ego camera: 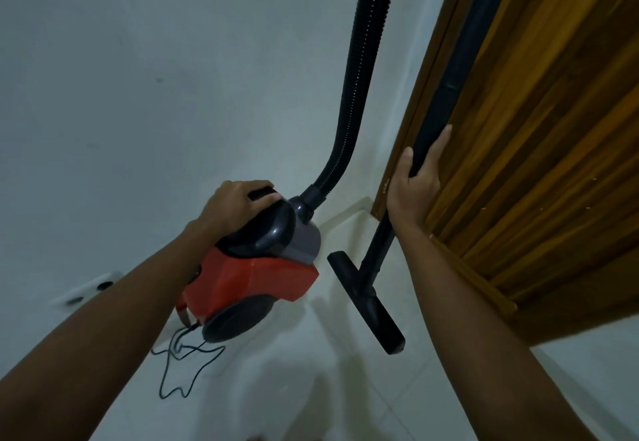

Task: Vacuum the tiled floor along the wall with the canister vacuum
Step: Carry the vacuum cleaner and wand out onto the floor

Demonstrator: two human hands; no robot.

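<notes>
While the left hand [242,203] curls over the black handle [264,194] on top of the vacuum [256,267], fingers wrapped round it and thumb hidden beneath, the right hand [416,177] holds the black wand [446,94], with the thumb on the near side and the fingers stretched up along the far side. The vacuum is a red and grey canister with a dark wheel [238,319] on its side; it seems lifted clear of the floor [311,388], though the wide-angle view makes that hard to judge. It sits low and centre, close to the white wall [138,94]. From its front a ribbed black hose [359,77] rises and runs out of the top of the view. The wand slants down past the right hand to the flat black nozzle [366,299], which lies just right of the canister, near or on the pale tiles. A thin black cord [183,364] trails in loose loops on the floor below the canister's rear. Close behind the wand stands a wooden door [536,129], its grain running diagonally. Low on the wall at left is a white socket plate [88,290] with dark holes.
</notes>
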